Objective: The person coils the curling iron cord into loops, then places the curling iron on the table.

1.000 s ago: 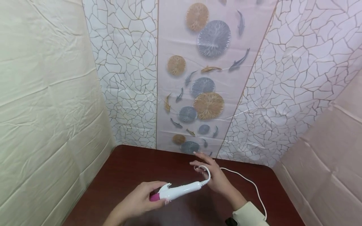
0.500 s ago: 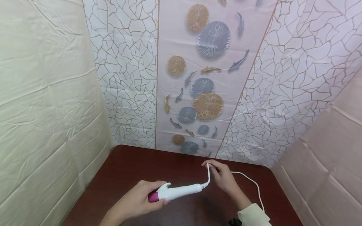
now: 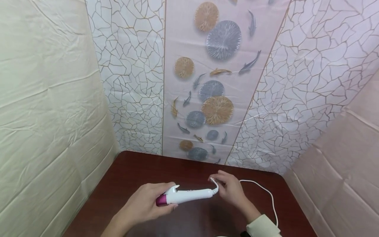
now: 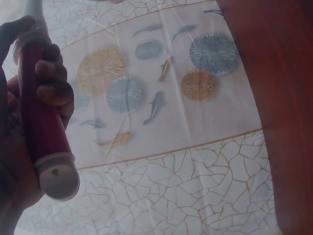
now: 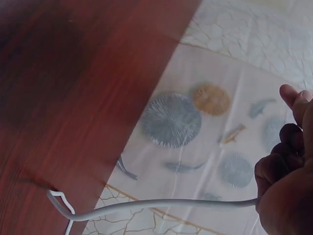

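Observation:
A curling iron (image 3: 189,196) with a white handle is held over the table, its handle pointing right. My left hand (image 3: 145,202) grips it by the magenta barrel (image 4: 41,110), thumb and fingers wrapped around. In the left wrist view, the barrel's rounded white tip (image 4: 58,180) sticks out below the hand. Just beyond the handle's end, my right hand (image 3: 232,189) has its fingers curled on the white power cord (image 3: 214,185). From that hand the cord runs out across the right wrist view and bends back near the table.
The dark red-brown table (image 3: 133,171) ends at a patterned curtain (image 3: 195,138) behind it. More of the cord trails along the table's right side toward the sleeve (image 3: 263,226). Pale cloth walls (image 3: 56,131) close in both sides. A pale edge peeks in at the bottom.
The right hand's spread fingers have closed on the cord, after shifting slightly right. The curling iron has tilted a little more level, and the cord's bend by the handle has dropped lower.

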